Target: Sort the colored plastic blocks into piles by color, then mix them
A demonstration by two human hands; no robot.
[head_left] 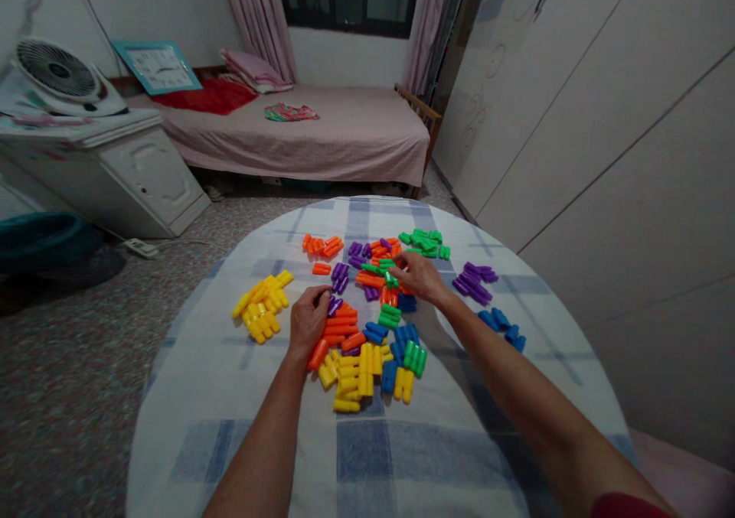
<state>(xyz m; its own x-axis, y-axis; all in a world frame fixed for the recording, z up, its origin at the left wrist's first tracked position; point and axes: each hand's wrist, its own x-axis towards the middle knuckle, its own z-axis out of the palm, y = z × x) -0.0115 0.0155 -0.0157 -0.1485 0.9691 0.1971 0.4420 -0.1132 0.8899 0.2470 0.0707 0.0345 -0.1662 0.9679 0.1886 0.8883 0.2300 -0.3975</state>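
My left hand (310, 319) is closed, its fingertips at a purple plastic block (334, 305) on the left side of the mixed pile. Orange blocks (341, 325) lie beside that hand. Over the far right of the pile, my right hand (422, 275) pinches a glossy green block (391, 278). Under and around its fingers are orange blocks (370, 280). Nearer to me in the pile are several yellow blocks (365, 369), blue blocks (389, 376) and another green block (414, 358). The blocks look like short tubes joined side by side.
Single-colour groups ring the pile on the round table (212, 395): yellow (262, 306) left, orange (322, 245) far left, green (426, 242) far right, purple (475, 282) and blue (503, 327) right. Beyond stand a bed (344, 139), a cabinet (152, 174) with a fan (63, 74), and a wardrobe (597, 120).
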